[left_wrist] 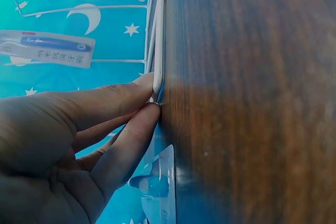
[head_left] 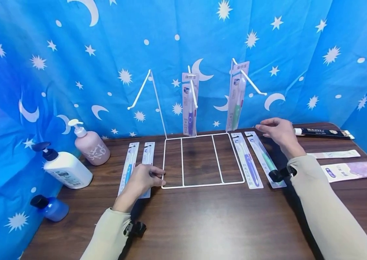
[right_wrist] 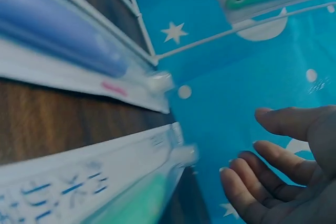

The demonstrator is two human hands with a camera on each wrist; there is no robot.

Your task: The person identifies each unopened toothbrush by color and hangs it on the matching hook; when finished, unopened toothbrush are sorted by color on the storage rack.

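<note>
A white wire display rack [head_left: 202,185] stands on the wooden table, its hooks rising at the back. My left hand [head_left: 142,178] pinches its front left corner between thumb and finger; the left wrist view shows the fingertips meeting at the wire [left_wrist: 158,40]. A packaged purple toothbrush [head_left: 189,108] hangs on the middle hook and a green one [head_left: 236,101] on the right hook; the left hook is bare. My right hand [head_left: 279,133] hovers, fingers loosely bent and holding nothing, near a packaged green toothbrush [head_left: 262,155]. Beside that lies a purple one [head_left: 247,160].
Left of the rack lie two more toothbrush packs, one blue [head_left: 129,166] and one [head_left: 148,153] partly behind my hand. Further left are a pink pump bottle [head_left: 95,148], a white pump bottle [head_left: 69,171] and a blue bottle [head_left: 56,209]. Tubes, including a black one [head_left: 323,133], lie right.
</note>
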